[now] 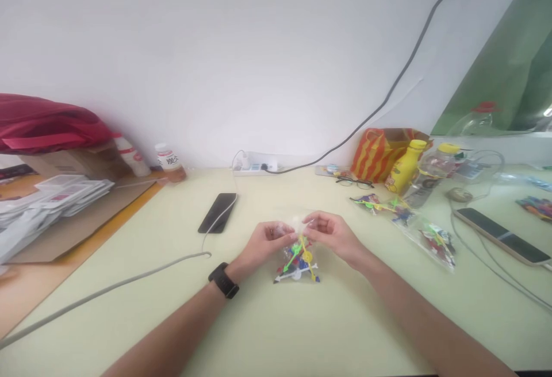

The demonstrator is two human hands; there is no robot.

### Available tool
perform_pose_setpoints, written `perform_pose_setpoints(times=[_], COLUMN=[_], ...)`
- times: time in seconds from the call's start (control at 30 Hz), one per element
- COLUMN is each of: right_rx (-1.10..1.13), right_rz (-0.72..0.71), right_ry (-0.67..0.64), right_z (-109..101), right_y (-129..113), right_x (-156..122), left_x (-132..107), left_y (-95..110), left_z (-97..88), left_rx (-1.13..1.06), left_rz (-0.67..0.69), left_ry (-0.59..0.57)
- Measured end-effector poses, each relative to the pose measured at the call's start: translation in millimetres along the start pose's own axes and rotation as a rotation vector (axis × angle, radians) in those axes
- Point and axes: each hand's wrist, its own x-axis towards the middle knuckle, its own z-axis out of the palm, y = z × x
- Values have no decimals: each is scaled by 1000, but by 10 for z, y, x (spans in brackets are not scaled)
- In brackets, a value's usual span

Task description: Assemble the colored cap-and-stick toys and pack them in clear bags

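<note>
A clear plastic bag [297,261] hangs or rests between my hands at the middle of the table. Inside it are colourful plastic arrow-shaped pieces in green, yellow, white, red and blue. My left hand [268,240], with a black watch on its wrist, pinches the bag's top edge from the left. From the right, my right hand [332,234] pinches the same edge, thumb and fingertips close to the left ones. Whether the bag's mouth is sealed I cannot tell.
Filled clear bags [431,242] lie to the right, near a yellow bottle [403,167], a striped paper bag [371,153], glasses [356,182] and a phone [504,236]. A black phone [218,213] and grey cable [129,280] lie left. A power strip [254,164] stands by the wall.
</note>
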Motion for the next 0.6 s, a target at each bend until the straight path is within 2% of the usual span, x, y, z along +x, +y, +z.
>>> perform_pose_setpoints(times=[0.1, 0.33, 0.47, 0.6], right_rx=[9, 74, 65, 47], right_rz=[11, 53, 42, -1], right_ry=[25, 54, 54, 74], right_z=[61, 158, 173, 161], right_y=[7, 80, 84, 71], right_x=[-17, -15, -16, -21], left_x=[-4, -41, -49, -43], left_y=[-42, -15, 11, 37], left_z=[18, 82, 100, 105], left_rx=[15, 88, 64, 35], left_rz=[16, 42, 44, 51], left_ry=[-4, 89, 67, 109])
